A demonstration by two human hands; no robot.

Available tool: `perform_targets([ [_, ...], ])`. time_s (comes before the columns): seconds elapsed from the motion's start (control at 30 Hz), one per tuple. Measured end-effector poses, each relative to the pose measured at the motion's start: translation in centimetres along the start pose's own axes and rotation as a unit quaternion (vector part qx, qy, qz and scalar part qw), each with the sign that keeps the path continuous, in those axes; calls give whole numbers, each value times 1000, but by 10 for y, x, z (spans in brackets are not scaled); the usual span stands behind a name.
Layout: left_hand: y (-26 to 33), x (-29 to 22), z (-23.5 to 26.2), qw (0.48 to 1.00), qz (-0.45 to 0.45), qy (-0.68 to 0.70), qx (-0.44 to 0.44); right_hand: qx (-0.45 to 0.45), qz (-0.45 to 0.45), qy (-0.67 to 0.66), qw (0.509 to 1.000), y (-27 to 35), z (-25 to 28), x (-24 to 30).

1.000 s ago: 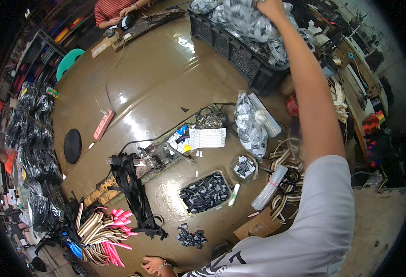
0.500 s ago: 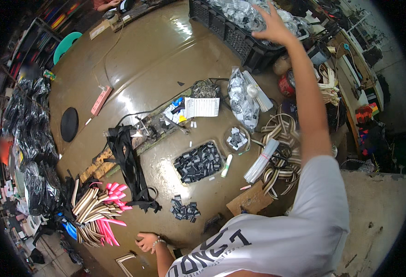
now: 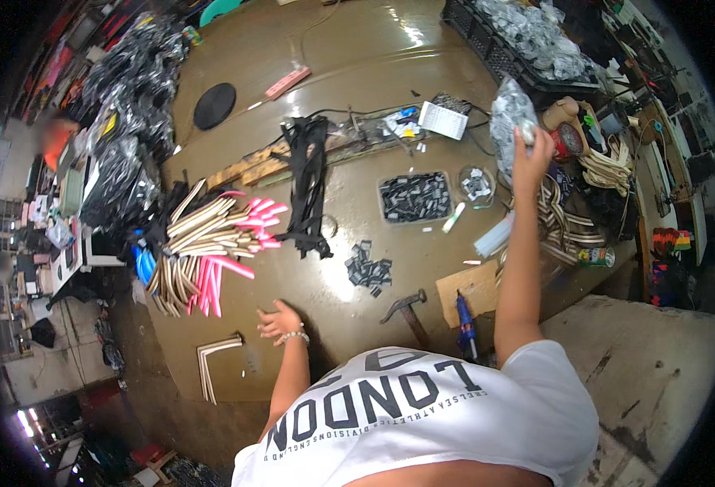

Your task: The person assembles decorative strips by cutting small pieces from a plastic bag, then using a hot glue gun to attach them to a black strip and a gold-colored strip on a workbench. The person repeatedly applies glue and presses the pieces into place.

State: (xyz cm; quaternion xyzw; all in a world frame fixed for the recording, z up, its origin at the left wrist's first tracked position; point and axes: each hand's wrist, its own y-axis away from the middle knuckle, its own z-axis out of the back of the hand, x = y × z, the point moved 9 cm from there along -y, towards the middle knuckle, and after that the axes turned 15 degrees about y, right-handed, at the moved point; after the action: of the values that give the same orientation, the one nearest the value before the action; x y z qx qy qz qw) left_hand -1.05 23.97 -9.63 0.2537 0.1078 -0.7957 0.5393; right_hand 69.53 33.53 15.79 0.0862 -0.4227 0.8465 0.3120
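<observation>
At the right side of the table, my right hand (image 3: 533, 156) has its thumb and fingers closed around a whitish part of a clear plastic bag (image 3: 510, 109) filled with small grey pieces. The bag lies on the table and its lower part is partly hidden by my hand. My left hand (image 3: 280, 321), with a beaded bracelet at the wrist, rests near the front edge with its fingers spread and nothing in them. Close to it are a bent cream-and-brown strip (image 3: 203, 357) and a bundle of similar strips with pink ends (image 3: 203, 243).
A tray of small black pieces (image 3: 414, 197) stands mid-table, with a loose pile (image 3: 369, 269) nearer. A hammer (image 3: 407, 308), a blue tool (image 3: 465, 316) and a board (image 3: 467, 290) lie in front. Black straps (image 3: 306, 178) hang across a wooden bar; a black crate (image 3: 499, 49) stands far right.
My right hand has come back from above the crate to the clear bag and closed on it. My left hand's fingers have spread. The view has turned, bringing the hammer into sight.
</observation>
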Motion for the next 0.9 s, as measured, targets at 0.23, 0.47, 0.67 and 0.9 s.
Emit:
perform_targets([
  [0.23, 61, 30, 45, 861, -206, 123, 449, 225, -51, -197, 953, 129, 133, 127],
  [0.47, 164, 143, 98, 517, -134, 74, 842, 516, 129, -270, 802, 347, 144, 238],
  [0.67, 114, 194, 76, 529, -242, -61, 811, 367, 199, -229, 879, 434, 142, 269],
  [0.9, 137, 198, -6, 550, -416, -157, 707, 399, 240, -275, 841, 483, 105, 248],
])
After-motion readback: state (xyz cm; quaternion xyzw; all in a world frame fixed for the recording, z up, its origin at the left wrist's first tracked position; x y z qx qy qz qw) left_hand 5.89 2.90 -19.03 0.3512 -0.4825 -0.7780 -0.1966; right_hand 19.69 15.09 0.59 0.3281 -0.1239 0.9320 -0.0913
